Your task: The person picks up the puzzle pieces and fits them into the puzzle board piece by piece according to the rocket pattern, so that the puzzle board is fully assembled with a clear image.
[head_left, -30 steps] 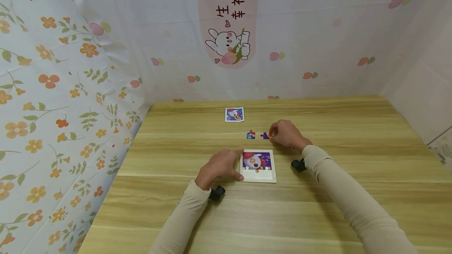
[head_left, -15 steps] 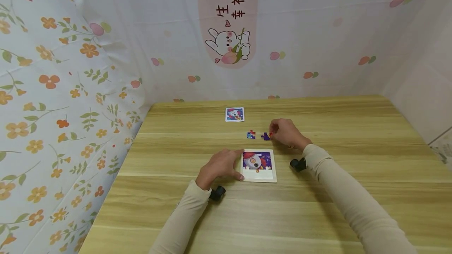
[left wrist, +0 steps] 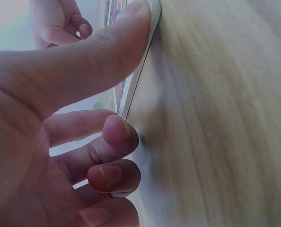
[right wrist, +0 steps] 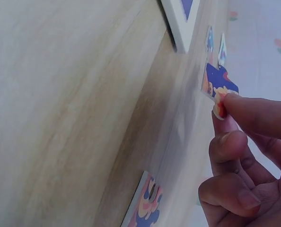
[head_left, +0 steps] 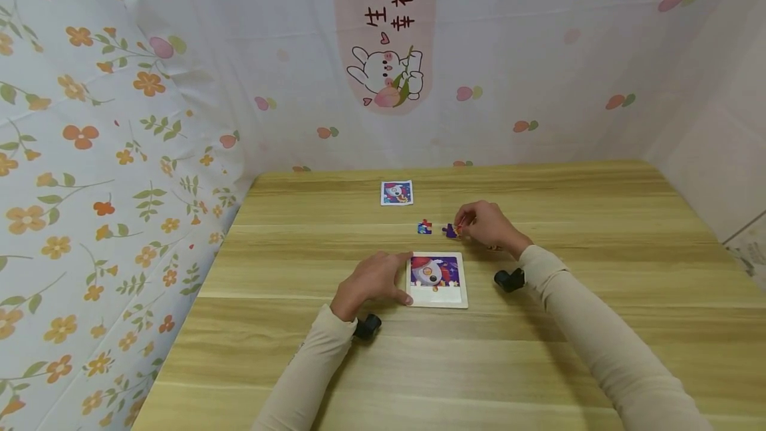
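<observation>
My left hand point(head_left: 374, 280) holds the left side of a square white-rimmed puzzle frame point(head_left: 438, 303) in the head view, its thumb at the near corner and its index finger at the far one. Picture pieces fill the frame's far part; the near strip shows white. Beyond the frame, my right hand point(head_left: 487, 226) pinches a purple and orange puzzle piece point(right wrist: 219, 80) by its orange end, between thumb and index finger. A blue and red puzzle piece point(head_left: 425, 227) lies just left of it. Another puzzle piece point(right wrist: 145, 203) lies below the right hand, mostly hidden in the head view.
A small picture card point(head_left: 397, 193) with the same cartoon figure lies toward the back of the wooden table point(head_left: 538, 364). Patterned cloth point(head_left: 287, 72) hangs behind the table and on its left. Each wrist wears a small black camera.
The right hand's fingers have shifted slightly on the purple and orange puzzle piece, whose orange end now looks more tilted. The left hand and the frame stay in place.
</observation>
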The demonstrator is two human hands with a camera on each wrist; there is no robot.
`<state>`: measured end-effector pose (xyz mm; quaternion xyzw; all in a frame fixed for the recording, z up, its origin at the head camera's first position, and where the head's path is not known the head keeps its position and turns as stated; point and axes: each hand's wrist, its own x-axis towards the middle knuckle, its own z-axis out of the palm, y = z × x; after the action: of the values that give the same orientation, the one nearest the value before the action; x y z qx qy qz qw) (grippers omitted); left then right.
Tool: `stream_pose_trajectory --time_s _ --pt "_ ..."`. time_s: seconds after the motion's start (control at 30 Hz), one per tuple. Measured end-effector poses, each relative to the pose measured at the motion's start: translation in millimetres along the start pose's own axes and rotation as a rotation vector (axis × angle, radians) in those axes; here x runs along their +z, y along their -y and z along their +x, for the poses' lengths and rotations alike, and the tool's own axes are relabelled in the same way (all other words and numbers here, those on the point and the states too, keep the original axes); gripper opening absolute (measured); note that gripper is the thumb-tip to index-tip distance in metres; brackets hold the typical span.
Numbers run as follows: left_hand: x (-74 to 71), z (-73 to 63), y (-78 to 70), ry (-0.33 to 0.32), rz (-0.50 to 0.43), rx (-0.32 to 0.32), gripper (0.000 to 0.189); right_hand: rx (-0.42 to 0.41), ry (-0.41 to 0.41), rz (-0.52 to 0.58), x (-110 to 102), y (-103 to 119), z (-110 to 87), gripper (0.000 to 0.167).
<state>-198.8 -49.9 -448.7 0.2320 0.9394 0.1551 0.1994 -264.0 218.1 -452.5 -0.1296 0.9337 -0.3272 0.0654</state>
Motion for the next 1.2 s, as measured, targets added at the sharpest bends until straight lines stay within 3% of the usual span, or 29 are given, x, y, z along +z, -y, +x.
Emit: stream_pose_trajectory --time_s 0.57,0.97,1.2 --pt "1.8 0.4 2.9 -0.015 0.025 0.021 0.093 0.004 0.07 0.058 4 1 -3.4 0.007" --pt "2.8 0.2 2.6 -0.028 0.04 0.019 0.093 -0.031 0.038 -0.078 4 5 4.4 0.004" --pt "2.5 1.0 2.7 -0.013 0.038 0.009 0.093 -0.042 0.036 -0.091 7 14 14.2 0.004"
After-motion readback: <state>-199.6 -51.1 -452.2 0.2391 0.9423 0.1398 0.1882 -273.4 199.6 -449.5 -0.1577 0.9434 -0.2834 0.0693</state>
